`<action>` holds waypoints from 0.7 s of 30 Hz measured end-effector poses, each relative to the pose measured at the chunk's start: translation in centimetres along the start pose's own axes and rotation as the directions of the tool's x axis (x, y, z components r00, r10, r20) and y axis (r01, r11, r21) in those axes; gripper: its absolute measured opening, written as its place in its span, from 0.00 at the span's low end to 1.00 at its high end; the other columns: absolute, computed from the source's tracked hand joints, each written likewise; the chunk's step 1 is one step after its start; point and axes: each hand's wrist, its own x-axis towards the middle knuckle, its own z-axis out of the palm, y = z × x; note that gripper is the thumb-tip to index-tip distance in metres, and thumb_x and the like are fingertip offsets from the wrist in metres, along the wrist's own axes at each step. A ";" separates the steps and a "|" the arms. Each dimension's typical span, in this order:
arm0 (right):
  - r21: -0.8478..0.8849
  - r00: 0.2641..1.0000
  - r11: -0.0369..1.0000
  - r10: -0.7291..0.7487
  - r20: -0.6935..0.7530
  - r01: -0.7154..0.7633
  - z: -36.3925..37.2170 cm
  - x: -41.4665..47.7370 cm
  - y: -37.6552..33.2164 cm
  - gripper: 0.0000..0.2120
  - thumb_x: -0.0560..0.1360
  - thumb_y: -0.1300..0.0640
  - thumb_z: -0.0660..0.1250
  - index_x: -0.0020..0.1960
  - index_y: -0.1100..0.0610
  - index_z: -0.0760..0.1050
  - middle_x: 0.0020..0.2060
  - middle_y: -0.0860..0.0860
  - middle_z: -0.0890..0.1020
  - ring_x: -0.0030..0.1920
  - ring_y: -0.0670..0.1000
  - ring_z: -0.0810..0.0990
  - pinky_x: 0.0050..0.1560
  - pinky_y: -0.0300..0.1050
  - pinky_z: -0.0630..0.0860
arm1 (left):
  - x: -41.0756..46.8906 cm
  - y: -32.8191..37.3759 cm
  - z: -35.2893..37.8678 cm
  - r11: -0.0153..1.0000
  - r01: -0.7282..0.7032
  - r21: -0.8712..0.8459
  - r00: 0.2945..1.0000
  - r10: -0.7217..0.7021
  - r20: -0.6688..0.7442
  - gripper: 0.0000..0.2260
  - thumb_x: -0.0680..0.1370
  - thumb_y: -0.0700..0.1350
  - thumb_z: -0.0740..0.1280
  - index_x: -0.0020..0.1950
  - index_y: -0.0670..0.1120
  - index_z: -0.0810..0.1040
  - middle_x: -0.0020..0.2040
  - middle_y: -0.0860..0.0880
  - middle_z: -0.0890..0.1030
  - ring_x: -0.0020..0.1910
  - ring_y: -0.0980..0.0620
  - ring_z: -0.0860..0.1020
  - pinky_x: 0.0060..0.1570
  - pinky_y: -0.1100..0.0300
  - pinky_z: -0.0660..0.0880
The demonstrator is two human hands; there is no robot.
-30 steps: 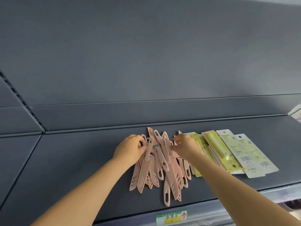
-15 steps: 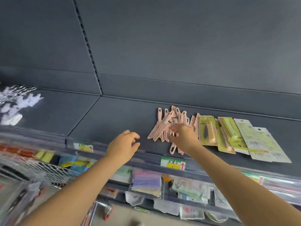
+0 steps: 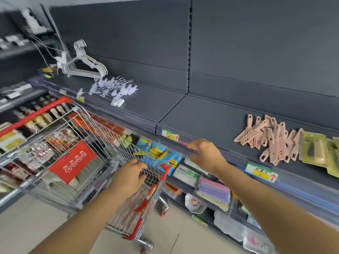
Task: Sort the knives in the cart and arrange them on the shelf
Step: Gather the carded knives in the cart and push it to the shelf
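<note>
So, a long dark grey shelf (image 3: 211,116) is seen running along the right side of the wire cart (image 3: 108,142), which is trimmed in red and parked on the floor. Up past the cart's far end, a bunch of white hangers (image 3: 88,63) and clear clips (image 3: 113,88) are laid on that shelf. Well to the right of the cart, the pink knives (image 3: 271,142) are piled loosely on the shelf, with yellow packs (image 3: 314,149) touching the pile on the side away from the cart. A pinkish heap (image 3: 135,204) is glimpsed inside the cart's near end, too blurred to be called. The left hand (image 3: 128,176) is held over that near end, fingers loosely bent, nothing seen in it. The right hand (image 3: 205,153) is held just right of the cart by the shelf lip, fingers relaxed, nothing gripped.
</note>
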 end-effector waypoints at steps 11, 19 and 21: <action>-0.052 0.993 0.998 -0.011 0.119 0.017 12.8 3.7 -15.1 0.17 0.74 0.57 0.67 0.63 0.56 0.74 0.61 0.54 0.76 0.60 0.55 0.76 0.60 0.48 0.73 | -6.2 -18.2 -1.7 0.999 0.044 -0.032 0.998 -0.046 -0.036 0.11 0.77 0.46 0.65 0.58 0.47 0.78 0.59 0.49 0.75 0.51 0.49 0.76 0.48 0.55 0.75; -0.083 0.991 0.995 0.067 0.117 -0.058 19.3 5.9 -22.9 0.18 0.74 0.58 0.67 0.63 0.57 0.74 0.61 0.55 0.77 0.58 0.54 0.77 0.60 0.47 0.74 | -7.2 -30.4 -3.6 0.997 0.038 -0.068 0.999 -0.037 0.010 0.14 0.77 0.48 0.65 0.62 0.49 0.76 0.54 0.49 0.76 0.51 0.52 0.75 0.51 0.58 0.75; -0.078 0.988 0.992 0.105 0.115 -0.097 20.4 6.2 -23.6 0.17 0.74 0.58 0.67 0.63 0.56 0.74 0.61 0.54 0.77 0.58 0.53 0.77 0.59 0.43 0.73 | -6.8 -32.0 -3.7 0.998 0.008 -0.068 1.000 -0.008 0.009 0.14 0.77 0.47 0.66 0.62 0.49 0.76 0.55 0.49 0.76 0.51 0.52 0.75 0.51 0.60 0.73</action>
